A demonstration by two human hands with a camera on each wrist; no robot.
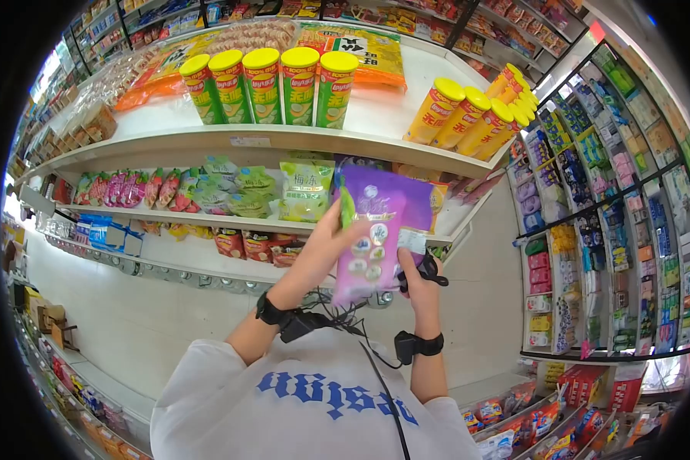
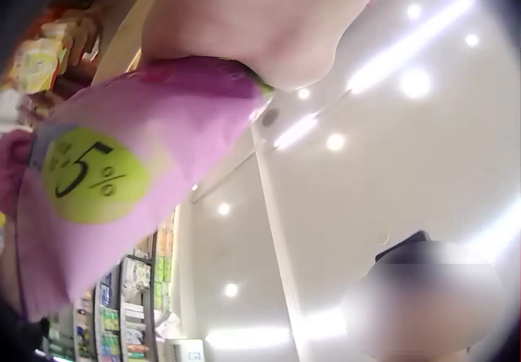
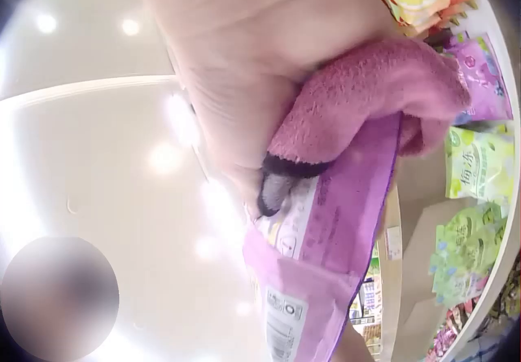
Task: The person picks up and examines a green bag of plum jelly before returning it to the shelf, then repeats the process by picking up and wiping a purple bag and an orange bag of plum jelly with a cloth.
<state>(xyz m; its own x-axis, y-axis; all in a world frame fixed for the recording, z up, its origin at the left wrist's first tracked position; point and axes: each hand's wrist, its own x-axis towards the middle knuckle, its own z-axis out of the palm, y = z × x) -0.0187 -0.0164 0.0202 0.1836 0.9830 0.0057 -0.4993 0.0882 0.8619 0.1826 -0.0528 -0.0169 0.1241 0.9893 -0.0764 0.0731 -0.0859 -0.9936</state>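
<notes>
My left hand (image 1: 333,236) grips a pink-purple snack bag (image 1: 366,259) by its left side, fingers partly hidden at its edge. A yellow-green oval reading 5% marks this pink bag (image 2: 175,154) in the left wrist view. Behind it, a darker purple bag (image 1: 412,195) stands upright, overlapped by the pink one. My right hand (image 1: 422,290) holds the purple bag near its lower right, thumb on the front. In the right wrist view a fuzzy pink cloth (image 3: 350,101) with a dark end is bunched in that hand (image 3: 236,77), against the purple bag (image 3: 354,191).
Green-bagged jelly snacks (image 1: 307,192) line the shelf just behind my hands. Above stand green chip cans (image 1: 264,88) and yellow chip cans (image 1: 437,111) on the white shelf top (image 1: 383,115). Packed racks (image 1: 613,215) rise at the right. Black cables (image 1: 349,310) dangle between my wrists.
</notes>
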